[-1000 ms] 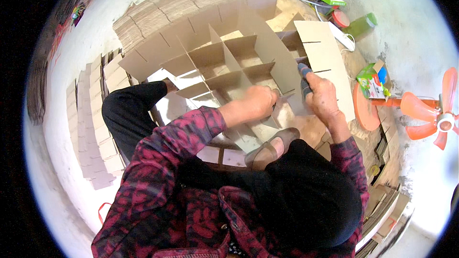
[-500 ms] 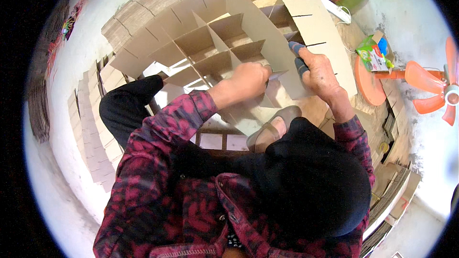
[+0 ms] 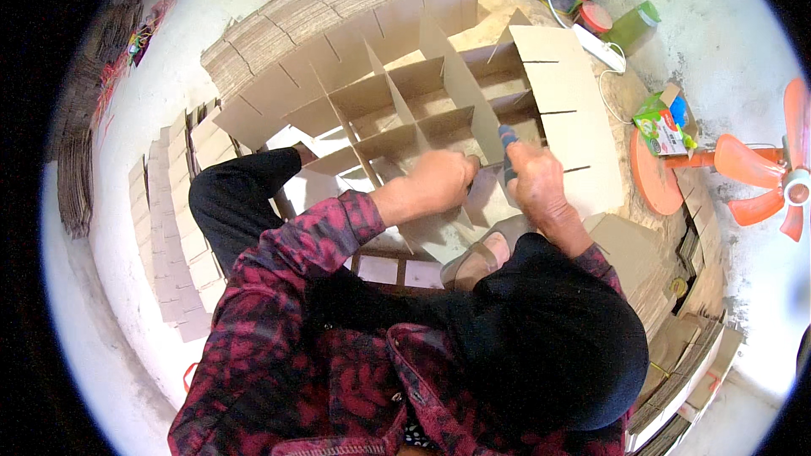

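A grid of slotted cardboard dividers (image 3: pixel 414 80) stands in front of me, its strips crossing upright into square cells. My left hand (image 3: pixel 432 184) is closed in a pinch at the near part of the grid, on the edge of a cross strip. To its right, my right hand (image 3: pixel 539 181) grips the near end of a long cardboard strip (image 3: pixel 466 89) that runs away from me through the grid. Dark wraps cover some of its fingertips. Both hands hide the joints beneath them.
A flat slotted cardboard sheet (image 3: pixel 570 118) lies right of the grid. Stacked cardboard strips (image 3: pixel 338 8) fill the far side. An orange fan (image 3: pixel 786 177), a white power strip (image 3: pixel 600 48) and a green container (image 3: pixel 635 27) stand at the right. My shoe (image 3: pixel 477 262) is close below the grid.
The long strip sits lower and further left among the cross strips. My right hand has come left and nearer to my left hand, which stays pinched. The whole view has shifted slightly.
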{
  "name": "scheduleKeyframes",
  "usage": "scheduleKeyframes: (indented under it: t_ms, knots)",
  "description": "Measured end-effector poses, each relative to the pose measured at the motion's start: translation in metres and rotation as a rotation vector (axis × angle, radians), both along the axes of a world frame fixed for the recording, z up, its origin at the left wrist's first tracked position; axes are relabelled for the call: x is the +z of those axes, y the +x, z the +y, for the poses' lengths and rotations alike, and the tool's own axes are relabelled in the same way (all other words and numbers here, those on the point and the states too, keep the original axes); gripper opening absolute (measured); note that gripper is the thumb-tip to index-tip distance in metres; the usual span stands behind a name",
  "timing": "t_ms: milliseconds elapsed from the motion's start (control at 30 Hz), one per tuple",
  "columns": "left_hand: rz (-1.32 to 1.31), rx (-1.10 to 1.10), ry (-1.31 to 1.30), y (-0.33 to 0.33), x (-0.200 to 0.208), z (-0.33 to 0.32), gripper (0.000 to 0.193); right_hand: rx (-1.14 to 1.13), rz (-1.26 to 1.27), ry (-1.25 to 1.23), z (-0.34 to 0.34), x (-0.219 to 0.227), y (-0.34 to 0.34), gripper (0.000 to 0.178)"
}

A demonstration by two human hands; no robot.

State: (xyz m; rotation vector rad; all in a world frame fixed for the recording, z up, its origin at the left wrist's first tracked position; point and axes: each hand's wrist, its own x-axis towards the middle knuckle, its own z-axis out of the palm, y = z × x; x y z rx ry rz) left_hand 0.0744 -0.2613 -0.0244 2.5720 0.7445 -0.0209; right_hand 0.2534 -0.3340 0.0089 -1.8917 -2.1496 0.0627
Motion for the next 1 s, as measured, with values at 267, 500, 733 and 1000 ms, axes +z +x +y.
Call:
scheduleKeyframes:
  t_ms: [267,500,733,1000]
  knots:
    - [-0.022,0.009,-0.032,0.000,-0.004,0.002,0.020,-0.032,-0.225,-0.409,0.039,0.013,-0.020,0.026]
    - [-0.012,-0.002,-0.032,-0.042,0.012,0.007,0.024,-0.289,0.139,-0.001,0.016,0.025,0.067,0.042]
    - [0.003,0.033,-0.011,-0.081,0.004,-0.003,0.026,-0.575,0.434,-0.217,-0.007,0.000,0.105,0.047]
    - [0.021,-0.005,-0.043,-0.076,0.016,-0.004,0.027,-0.694,0.800,-0.081,-0.016,0.033,0.147,0.033]
